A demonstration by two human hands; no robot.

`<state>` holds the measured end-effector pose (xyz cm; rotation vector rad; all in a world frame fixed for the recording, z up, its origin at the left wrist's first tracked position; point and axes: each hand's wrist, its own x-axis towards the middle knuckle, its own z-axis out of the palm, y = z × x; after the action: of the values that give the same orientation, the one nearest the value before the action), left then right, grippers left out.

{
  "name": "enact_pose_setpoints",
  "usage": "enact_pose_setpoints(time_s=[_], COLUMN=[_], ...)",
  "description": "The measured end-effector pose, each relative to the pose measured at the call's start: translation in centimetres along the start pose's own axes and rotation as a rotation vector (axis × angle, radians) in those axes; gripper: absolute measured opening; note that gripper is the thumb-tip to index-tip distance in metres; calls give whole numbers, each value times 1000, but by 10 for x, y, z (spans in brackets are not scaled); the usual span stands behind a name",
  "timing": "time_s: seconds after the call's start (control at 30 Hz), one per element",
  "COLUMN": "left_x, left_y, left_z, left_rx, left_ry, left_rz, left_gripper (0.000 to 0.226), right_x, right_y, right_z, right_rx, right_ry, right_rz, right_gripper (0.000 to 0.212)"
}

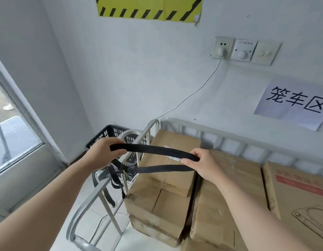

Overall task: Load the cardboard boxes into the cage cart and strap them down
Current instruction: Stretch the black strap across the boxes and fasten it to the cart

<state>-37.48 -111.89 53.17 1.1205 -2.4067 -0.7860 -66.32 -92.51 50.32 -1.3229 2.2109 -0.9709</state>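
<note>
A black strap (153, 150) stretches between my two hands above the cage cart's left side rail (110, 180). My left hand (104, 151) grips one end of it, and my right hand (202, 163) pinches the other, where the strap folds back toward a tangle of buckle and loose ends (120, 173) hanging on the rail. Several cardboard boxes sit inside the cart: a small one (173, 160) on top of a stack at the left, a large plain one (227, 196) in the middle, and a printed one (298, 196) at the right.
The cart's grey back rail (229, 136) runs along the white wall. A black plastic crate (110, 134) stands in the corner beyond the cart. A white cable (193, 95) hangs from the wall socket. A window (13, 127) is at the left.
</note>
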Motion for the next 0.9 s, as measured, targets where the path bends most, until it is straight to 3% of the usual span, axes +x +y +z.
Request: enact_pose_setpoints(time_s=[0.13, 0.33, 0.57, 0.73, 0.9], left_x=[-18, -33, -16, 19, 50], left_y=[-9, -59, -132, -162, -179], left_z=[1, 14, 40, 54, 73], left_rx=[41, 98, 124, 240, 295], left_ry=[7, -111, -213, -240, -385], left_rz=[-92, -239, -352, -406, -455], left_gripper=[15, 12, 25, 35, 33], right_x=[2, 20, 53, 69, 76], right_y=[-1, -14, -25, -13, 8], right_z=[15, 59, 110, 125, 129], right_rx=[-41, -111, -172, -258, -411], right_ry=[-99, -145, -144, -109, -129], right_rz=[-62, -70, -17, 70, 179], right_gripper=[17, 4, 17, 12, 13])
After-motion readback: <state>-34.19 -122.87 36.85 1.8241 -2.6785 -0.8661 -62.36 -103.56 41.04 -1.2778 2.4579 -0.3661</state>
